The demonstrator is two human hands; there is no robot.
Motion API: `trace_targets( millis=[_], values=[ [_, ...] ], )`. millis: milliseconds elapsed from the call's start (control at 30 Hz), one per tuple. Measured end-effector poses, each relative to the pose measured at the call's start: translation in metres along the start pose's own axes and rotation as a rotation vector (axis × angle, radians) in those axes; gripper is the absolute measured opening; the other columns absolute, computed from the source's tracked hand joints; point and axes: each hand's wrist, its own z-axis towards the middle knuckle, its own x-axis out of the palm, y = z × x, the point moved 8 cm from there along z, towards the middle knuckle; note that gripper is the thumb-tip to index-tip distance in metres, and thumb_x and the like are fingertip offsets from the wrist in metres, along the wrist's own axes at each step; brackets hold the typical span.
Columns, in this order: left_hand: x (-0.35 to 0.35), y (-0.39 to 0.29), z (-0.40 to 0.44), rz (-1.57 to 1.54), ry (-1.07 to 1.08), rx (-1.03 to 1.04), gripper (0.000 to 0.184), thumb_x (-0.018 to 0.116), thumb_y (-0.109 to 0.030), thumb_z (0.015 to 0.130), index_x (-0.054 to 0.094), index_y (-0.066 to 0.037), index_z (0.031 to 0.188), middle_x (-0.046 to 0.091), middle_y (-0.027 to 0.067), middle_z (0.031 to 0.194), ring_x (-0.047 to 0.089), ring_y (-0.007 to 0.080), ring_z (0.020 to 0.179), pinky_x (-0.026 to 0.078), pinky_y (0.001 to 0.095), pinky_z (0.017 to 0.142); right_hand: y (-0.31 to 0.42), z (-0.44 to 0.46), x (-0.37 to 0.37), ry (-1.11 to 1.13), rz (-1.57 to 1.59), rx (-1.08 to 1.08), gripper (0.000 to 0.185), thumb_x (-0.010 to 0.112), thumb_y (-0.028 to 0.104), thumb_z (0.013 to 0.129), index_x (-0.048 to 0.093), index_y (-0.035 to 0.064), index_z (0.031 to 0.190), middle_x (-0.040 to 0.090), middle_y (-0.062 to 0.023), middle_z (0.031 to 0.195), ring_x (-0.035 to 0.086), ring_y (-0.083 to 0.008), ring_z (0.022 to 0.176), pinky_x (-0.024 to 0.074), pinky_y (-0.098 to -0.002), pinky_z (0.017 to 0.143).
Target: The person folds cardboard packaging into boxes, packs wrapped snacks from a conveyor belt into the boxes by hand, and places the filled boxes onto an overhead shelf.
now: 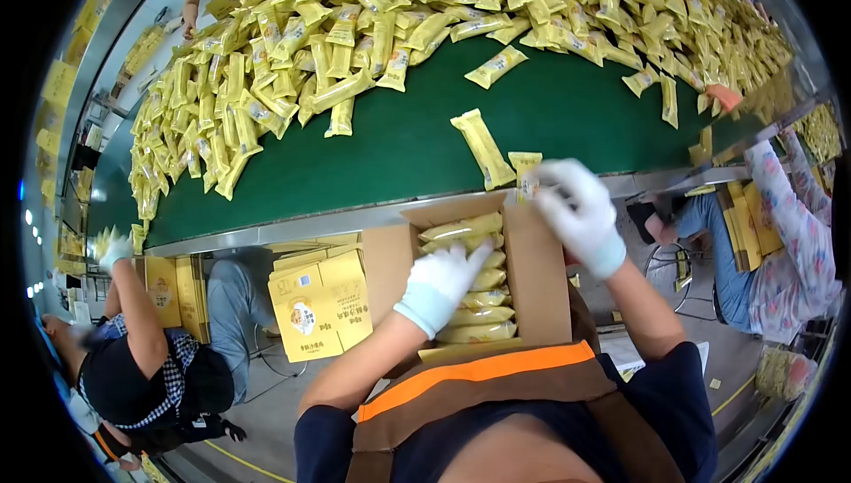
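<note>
Lying crosswise in 1 row inside the open, matt cardboard carton (542,275), plump glossy packets (479,315) probably sit this way to fit snugly. The left hand (441,286), white-gloved, rests its grip on them, fingers apart, perhaps steadying the row. Beyond the carton's right flap, the blurred right hand (582,215) nears a crinkly packet (525,167); whether its grip is clamped, I cannot tell. Past the carton, the smooth green bench (355,168) bears a loose heap (372,31).
</note>
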Motion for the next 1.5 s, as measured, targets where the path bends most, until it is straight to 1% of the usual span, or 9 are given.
trace_targets(
  millis=[100,167,300,433,633,867,1033,1267,1500],
  values=[
    [-0.005,-0.002,-0.001,-0.018,-0.055,0.022,0.046,0.055,-0.013,0.086,0.050,-0.022,0.132,0.060,0.0117,0.093,0.065,0.0279,0.079,0.056,0.0381,0.058,-0.106,0.012,0.027,0.299,-0.273,0.407,0.062,0.070,0.030,0.080,0.052,0.0061,0.134,0.064,-0.0195,0.100,0.064,-0.0324,0.084,0.0529,-0.0380,0.080],
    [-0.004,-0.002,0.003,-0.034,0.001,0.034,0.047,0.054,-0.014,0.087,0.049,-0.022,0.133,0.060,0.0120,0.094,0.065,0.0285,0.081,0.057,0.0394,0.059,-0.130,0.030,0.069,0.293,-0.328,-0.022,0.081,0.072,0.039,0.075,0.042,0.0077,0.143,0.064,-0.0213,0.104,0.063,-0.0336,0.092,0.0519,-0.0404,0.085],
    [-0.097,0.016,0.008,-0.787,-0.078,0.503,0.038,0.066,-0.011,0.083,0.060,-0.016,0.120,0.062,0.0105,0.093,0.063,0.0241,0.079,0.054,0.0379,0.066,-0.086,0.098,0.120,0.867,-0.153,0.163,0.050,0.069,0.032,0.084,0.062,0.0039,0.125,0.066,-0.0169,0.113,0.066,-0.0251,0.099,0.0509,-0.0346,0.089],
    [-0.138,0.200,0.036,-0.719,-0.927,-0.299,0.061,0.075,-0.017,0.080,0.052,-0.007,0.135,0.061,0.0143,0.115,0.060,0.0282,0.104,0.049,0.0375,0.091,-0.108,0.244,0.111,0.448,-0.147,0.012,0.059,0.065,0.052,0.081,0.065,0.0133,0.125,0.066,-0.0181,0.118,0.064,-0.0301,0.107,0.0485,-0.0344,0.095],
    [-0.014,0.375,0.108,-0.499,-0.783,-0.459,0.093,0.081,-0.047,0.070,0.041,-0.015,0.148,0.031,0.0293,0.150,0.035,0.0456,0.135,0.032,0.0456,0.113,-0.135,0.356,0.161,0.448,-0.478,0.279,0.098,0.057,0.076,0.074,0.040,0.0153,0.149,0.033,-0.0153,0.156,0.034,-0.0367,0.141,0.0349,-0.0488,0.111],
    [-0.010,0.305,0.107,-0.426,-0.423,-0.320,0.055,0.080,-0.018,0.069,0.061,-0.012,0.120,0.043,0.0193,0.141,0.045,0.0401,0.126,0.043,0.0425,0.104,-0.072,0.248,0.237,0.926,-0.807,-0.179,0.053,0.068,0.058,0.068,0.076,0.0193,0.104,0.040,-0.0076,0.151,0.029,-0.0338,0.140,0.0387,-0.0507,0.106],
    [-0.021,0.237,0.048,0.118,-0.368,-0.401,0.049,0.076,-0.044,0.074,0.066,-0.021,0.116,0.042,0.0098,0.148,0.033,0.0384,0.138,0.020,0.0638,0.109,-0.090,0.193,0.169,0.952,-0.897,-0.330,0.039,0.068,0.045,0.071,0.076,0.0201,0.100,0.039,-0.0048,0.153,0.024,-0.0306,0.144,0.0384,-0.0518,0.103],
    [-0.053,0.241,0.011,-0.319,-0.557,-0.460,0.048,0.071,-0.031,0.085,0.057,-0.009,0.125,0.068,0.0140,0.108,0.064,0.0324,0.100,0.042,0.0457,0.101,-0.097,0.111,0.001,0.184,-0.620,-0.166,0.031,0.065,0.040,0.085,0.066,0.0093,0.091,0.059,-0.0123,0.092,0.056,-0.0332,0.089,0.0479,-0.0422,0.079],
    [-0.043,0.167,0.146,-0.434,-0.190,-0.235,0.064,0.058,-0.047,0.091,0.043,-0.013,0.144,0.064,0.0245,0.118,0.061,0.0417,0.108,0.048,0.0447,0.089,-0.125,-0.046,0.018,-0.016,-0.881,-0.010,0.072,0.077,0.042,0.070,0.054,0.0082,0.130,0.051,-0.0136,0.137,0.044,-0.0350,0.129,0.0312,-0.0522,0.109]
  ],
)
